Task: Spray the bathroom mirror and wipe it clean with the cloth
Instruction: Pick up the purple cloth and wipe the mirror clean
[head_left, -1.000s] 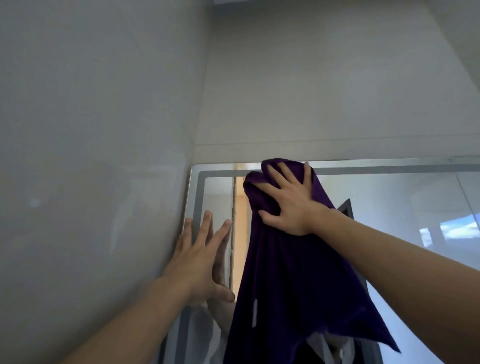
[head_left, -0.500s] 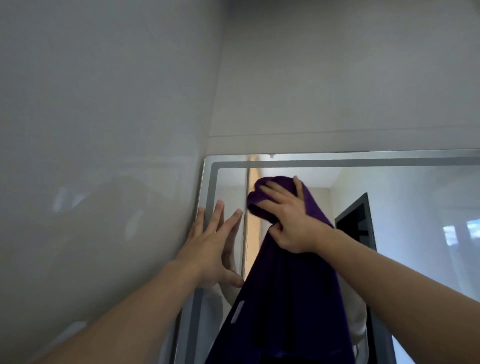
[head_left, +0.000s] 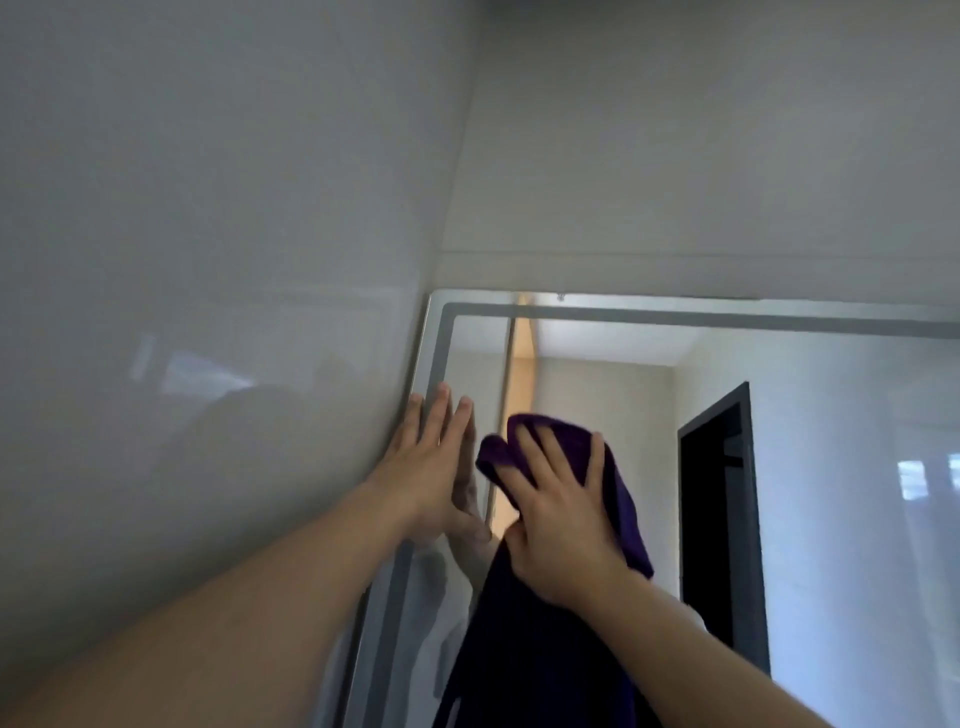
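Note:
The bathroom mirror hangs on the far wall, its frosted border running along the top and left edges. My right hand presses a dark purple cloth flat against the glass near the upper left part, fingers spread over the bunched top. The rest of the cloth hangs down below the hand. My left hand rests open and flat on the mirror's left edge, beside the corner where the side wall meets it. No spray bottle is in view.
A glossy grey tiled wall fills the left side and meets the mirror at the corner. Plain wall runs above the mirror. The glass reflects a dark doorway and a bright window.
My right hand has slid the cloth down the glass from the top edge. The view has tilted, showing more of the mirror. My left hand stays on the left edge.

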